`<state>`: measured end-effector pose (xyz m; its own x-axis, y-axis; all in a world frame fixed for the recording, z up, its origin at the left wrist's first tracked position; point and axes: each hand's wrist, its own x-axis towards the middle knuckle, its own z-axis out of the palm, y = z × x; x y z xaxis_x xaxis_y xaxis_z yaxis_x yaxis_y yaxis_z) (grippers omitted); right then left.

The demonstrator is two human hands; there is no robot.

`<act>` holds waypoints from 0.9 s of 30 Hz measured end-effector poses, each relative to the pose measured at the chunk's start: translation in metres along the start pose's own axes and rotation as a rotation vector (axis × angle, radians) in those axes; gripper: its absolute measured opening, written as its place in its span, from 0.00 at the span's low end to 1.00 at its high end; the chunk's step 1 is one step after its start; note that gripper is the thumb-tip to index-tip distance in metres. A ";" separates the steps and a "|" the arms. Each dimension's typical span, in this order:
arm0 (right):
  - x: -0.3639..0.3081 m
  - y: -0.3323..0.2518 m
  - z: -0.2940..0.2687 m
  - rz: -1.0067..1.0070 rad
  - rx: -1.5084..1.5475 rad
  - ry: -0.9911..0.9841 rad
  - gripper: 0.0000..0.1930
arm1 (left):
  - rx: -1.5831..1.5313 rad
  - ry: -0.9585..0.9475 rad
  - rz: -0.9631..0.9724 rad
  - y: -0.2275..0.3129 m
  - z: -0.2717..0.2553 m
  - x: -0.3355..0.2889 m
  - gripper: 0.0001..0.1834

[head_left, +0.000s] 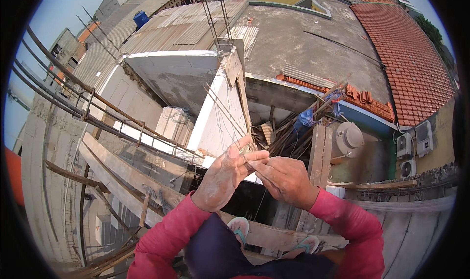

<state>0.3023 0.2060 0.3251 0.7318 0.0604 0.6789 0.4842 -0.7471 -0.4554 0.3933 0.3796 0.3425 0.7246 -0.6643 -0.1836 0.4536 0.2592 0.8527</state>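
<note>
In front of me, at the middle of the view, my two hands meet. My left hand (221, 177) is dusty, palm turned inward, with its thumb raised and its fingers stretched toward the right hand. Several thin wires (224, 108) slant down from the upper left to the fingers of both hands. My right hand (288, 180) is closed, its fingertips pinched around the lower ends of these wires beside the left fingertips. Just beyond the hands stands a white-topped block wall (213, 113).
My sandalled feet rest on a wooden plank (274, 239) above a dark gap. At left a steel rebar cage (139, 132) slants across, over a long board (115, 174). Scrap wood (293, 132) is piled below, near a round tank (348, 139). Upright rebar (215, 19) rises beyond.
</note>
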 end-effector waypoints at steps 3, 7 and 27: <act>-0.049 -0.026 0.001 0.296 -0.027 -0.290 0.14 | -0.073 0.035 0.044 0.008 0.024 0.063 0.26; -0.112 -0.050 0.006 0.527 0.173 -0.232 0.13 | 0.070 0.070 0.191 -0.001 0.042 0.108 0.20; -0.022 -0.074 -0.149 0.903 0.265 0.548 0.18 | 0.173 -0.423 -0.150 -0.022 0.148 0.017 0.12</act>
<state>0.1787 0.1616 0.4296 0.5880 -0.7917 0.1657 0.0113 -0.1968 -0.9804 0.3188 0.2589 0.3927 0.3669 -0.9216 -0.1265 0.4180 0.0419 0.9075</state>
